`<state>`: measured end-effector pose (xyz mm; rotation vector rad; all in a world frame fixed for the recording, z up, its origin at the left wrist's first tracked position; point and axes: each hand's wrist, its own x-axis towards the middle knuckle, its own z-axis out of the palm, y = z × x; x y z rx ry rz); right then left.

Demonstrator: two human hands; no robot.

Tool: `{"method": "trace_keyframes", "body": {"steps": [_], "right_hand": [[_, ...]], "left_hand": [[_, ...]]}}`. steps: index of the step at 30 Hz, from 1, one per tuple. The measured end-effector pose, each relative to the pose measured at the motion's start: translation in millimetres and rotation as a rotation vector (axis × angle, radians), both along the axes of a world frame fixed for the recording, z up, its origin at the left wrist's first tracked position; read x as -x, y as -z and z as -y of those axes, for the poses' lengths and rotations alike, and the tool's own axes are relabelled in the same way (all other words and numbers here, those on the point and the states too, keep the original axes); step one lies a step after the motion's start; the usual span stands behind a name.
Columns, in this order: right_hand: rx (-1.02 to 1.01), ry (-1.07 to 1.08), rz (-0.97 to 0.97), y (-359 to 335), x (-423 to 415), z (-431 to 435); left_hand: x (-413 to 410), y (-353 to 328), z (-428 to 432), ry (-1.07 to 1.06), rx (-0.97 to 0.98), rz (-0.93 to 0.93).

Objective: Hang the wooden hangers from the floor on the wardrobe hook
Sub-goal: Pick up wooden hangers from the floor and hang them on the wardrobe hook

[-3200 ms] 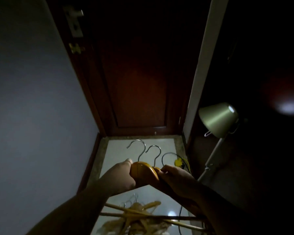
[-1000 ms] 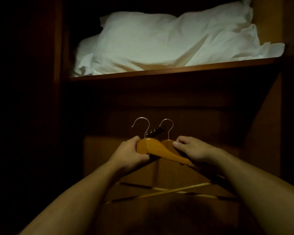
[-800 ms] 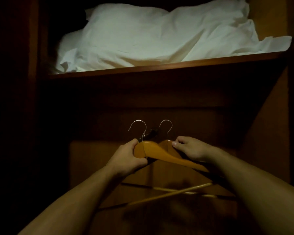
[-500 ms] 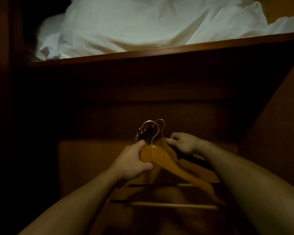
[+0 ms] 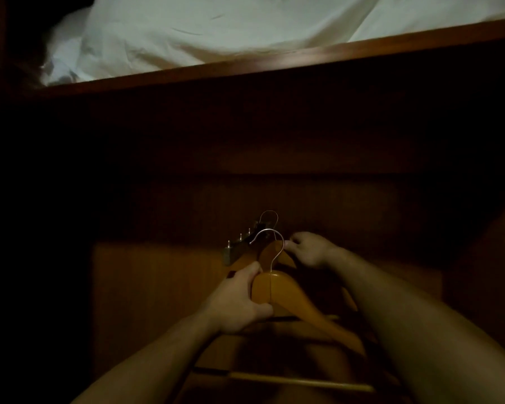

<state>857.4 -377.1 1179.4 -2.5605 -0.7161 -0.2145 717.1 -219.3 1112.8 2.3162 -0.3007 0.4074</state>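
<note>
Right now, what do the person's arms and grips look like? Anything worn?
Both arms are bare as far as the frame shows: no sleeves on the left forearm or right forearm. The left grip and right grip are bare hands, no gloves; no watch, ring or band visible, though the light is dim.

The bedding (image 5: 216,27) lies on the shelf (image 5: 274,65), at the top. Below the shelf, the hook rail (image 5: 239,247) sticks out from the back wall (image 5: 362,199). The far hanger (image 5: 270,253) is just right of it; the near hanger (image 5: 289,295) is before both.
</note>
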Motion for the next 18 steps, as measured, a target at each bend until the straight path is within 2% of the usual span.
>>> {"method": "trace_keyframes", "body": {"steps": [8,13,18], "right_hand": [[0.032,-0.006,-0.043,8,-23,-14],[-0.001,-0.015,-0.079,29,-36,-21],[-0.027,-0.019,-0.069,33,-33,-22]], "left_hand": [[-23,6,-7,-0.045,0.010,-0.072],[-28,10,-15,-0.243,-0.116,-0.136],[-23,8,-14,-0.242,-0.205,-0.175]]}}
